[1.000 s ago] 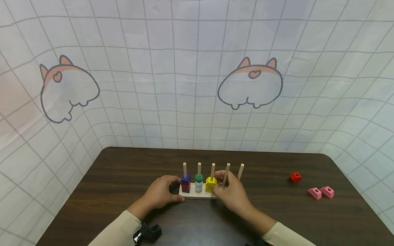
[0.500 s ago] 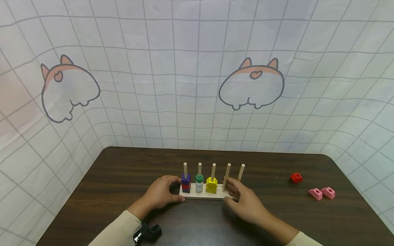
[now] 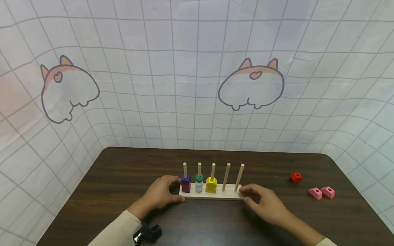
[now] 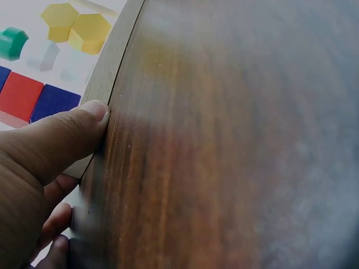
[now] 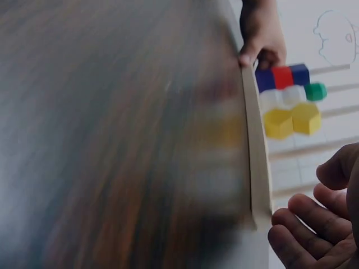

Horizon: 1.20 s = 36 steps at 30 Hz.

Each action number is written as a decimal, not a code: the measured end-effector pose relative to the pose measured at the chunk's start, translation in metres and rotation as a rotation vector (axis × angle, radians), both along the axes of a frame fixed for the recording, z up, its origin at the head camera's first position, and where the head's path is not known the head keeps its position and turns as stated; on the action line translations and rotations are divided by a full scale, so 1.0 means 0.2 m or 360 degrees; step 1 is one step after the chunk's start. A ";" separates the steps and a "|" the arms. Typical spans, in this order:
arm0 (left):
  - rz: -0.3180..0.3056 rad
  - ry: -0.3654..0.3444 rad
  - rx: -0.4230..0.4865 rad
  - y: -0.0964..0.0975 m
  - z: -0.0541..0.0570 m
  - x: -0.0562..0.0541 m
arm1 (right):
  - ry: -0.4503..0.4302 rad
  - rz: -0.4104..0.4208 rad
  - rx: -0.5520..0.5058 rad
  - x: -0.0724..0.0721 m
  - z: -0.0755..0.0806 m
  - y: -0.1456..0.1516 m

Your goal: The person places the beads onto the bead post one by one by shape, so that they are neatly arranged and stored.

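Observation:
A pale wooden peg board (image 3: 227, 196) with several upright pegs lies on the dark table. On its leftmost peg are purple and red square blocks (image 3: 186, 183). White pieces topped by a green block (image 3: 199, 179) sit on the second peg, and yellow hexagonal blocks (image 3: 211, 185) on the third. The two right pegs are bare. My left hand (image 3: 158, 193) grips the board's left end, its thumb pressing the front edge in the left wrist view. At the right end my right hand (image 3: 267, 204) holds nothing; its fingers are loosely bent beside the corner.
A red block (image 3: 296, 177) with a hole lies farther right on the dark wooden table (image 3: 129, 164). Two pink slanted blocks (image 3: 321, 193) lie in front of it, near the right side. A white gridded curtain (image 3: 154, 119) stands behind the table.
My right hand has moved right, from the yellow blocks past the bare pegs to the board's right end. The left hand and the blocks have stayed in place.

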<state>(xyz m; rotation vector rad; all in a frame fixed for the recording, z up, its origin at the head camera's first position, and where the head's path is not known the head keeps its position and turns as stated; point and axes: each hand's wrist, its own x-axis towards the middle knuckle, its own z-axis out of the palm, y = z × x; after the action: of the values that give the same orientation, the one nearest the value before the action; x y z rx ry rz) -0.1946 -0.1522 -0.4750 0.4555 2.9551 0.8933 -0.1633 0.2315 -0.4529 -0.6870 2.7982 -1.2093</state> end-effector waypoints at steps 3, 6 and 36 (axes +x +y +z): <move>0.0002 -0.0001 -0.0006 0.00 0.00 0.00 | 0.0010 -0.0037 0.0051 0.00 0.00 0.05; 0.0005 -0.0002 -0.0012 0.00 0.00 0.00 | 0.0007 -0.0062 0.0091 -0.01 -0.01 0.11; -0.0025 -0.0011 -0.0007 0.00 0.00 0.01 | 0.0470 -0.0357 0.0382 -0.24 0.05 0.69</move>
<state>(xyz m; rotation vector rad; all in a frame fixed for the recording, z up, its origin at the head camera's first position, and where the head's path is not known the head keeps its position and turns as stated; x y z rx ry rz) -0.1933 -0.1531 -0.4747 0.4737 2.9426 0.8850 -0.2110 0.3700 -0.4423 -0.5895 3.2678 -0.8287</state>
